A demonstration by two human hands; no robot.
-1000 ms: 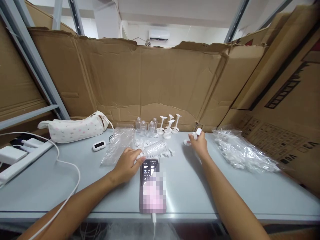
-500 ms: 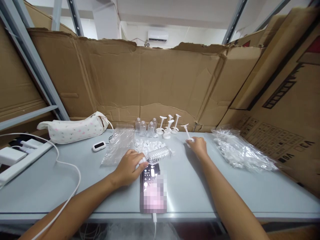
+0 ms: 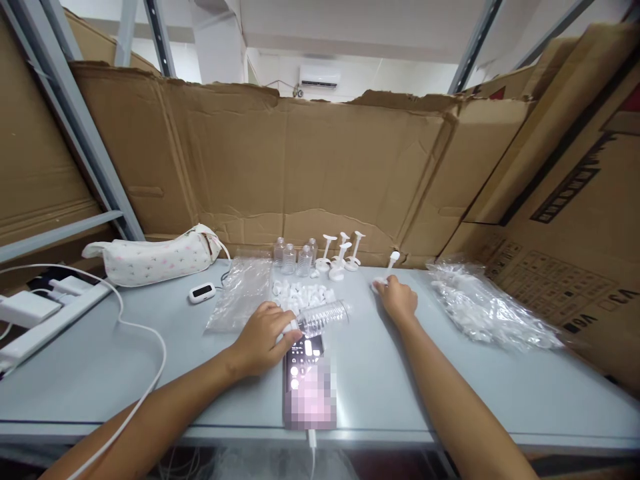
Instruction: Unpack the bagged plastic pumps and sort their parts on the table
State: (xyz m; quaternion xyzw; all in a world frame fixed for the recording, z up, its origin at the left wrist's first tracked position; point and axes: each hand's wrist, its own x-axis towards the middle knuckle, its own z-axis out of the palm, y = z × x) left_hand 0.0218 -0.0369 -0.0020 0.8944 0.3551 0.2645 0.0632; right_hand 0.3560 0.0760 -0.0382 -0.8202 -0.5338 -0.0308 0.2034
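Note:
My left hand (image 3: 267, 337) is closed around the white-capped end of a clear ribbed plastic bottle (image 3: 325, 316), which lies sideways with its wide end to the right. My right hand (image 3: 397, 298) pinches the base of a white plunger-like plastic piece (image 3: 393, 260); its stem tilts up to the right. Just left of that hand stand several similar white plunger-like pieces (image 3: 357, 250) on round bases. Small white plastic parts (image 3: 303, 293) lie in a pile behind the held bottle. Several clear ribbed bottles (image 3: 303, 261) stand upright behind the pile.
A lit phone (image 3: 305, 367) with a cable lies before the left hand. Flat clear plastic (image 3: 240, 293), a small white device (image 3: 201, 293), a floral pouch (image 3: 155, 257) and a power strip (image 3: 55, 327) are to the left. A filled clear bag (image 3: 487, 303) lies right; cardboard (image 3: 300, 160) walls the back.
The white plunger-like piece in my right hand has turned and now leans right instead of left. My left hand keeps its grip on the bottle. The whole view has shifted slightly.

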